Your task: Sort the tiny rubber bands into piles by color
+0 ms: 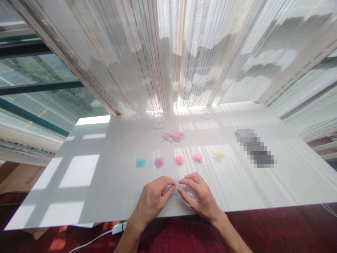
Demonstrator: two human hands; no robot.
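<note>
My left hand (155, 192) is at the near edge of the white table, its thumb and index finger pinched together; whatever they hold is too small to make out. Facing it, my right hand (198, 193) has curved fingers, with a small gap between thumb and index tip. Between and just behind the fingertips lies a small pile of mixed pale loops (179, 180), partly hidden by the hands. Beyond it runs a row of small heaps that look like tiny rubber bands: turquoise (140, 162), purple (159, 162), coral pink (179, 160), pink (197, 157) and pale yellow (218, 155).
A larger mixed-colour heap (173, 136) lies behind the row. Two clear round containers, one at left (158, 119) and one at right (205, 112), stand near the curtain (168, 70). A pixelated dark object (255, 147) lies at right. A white power strip (119, 227) is below the table edge.
</note>
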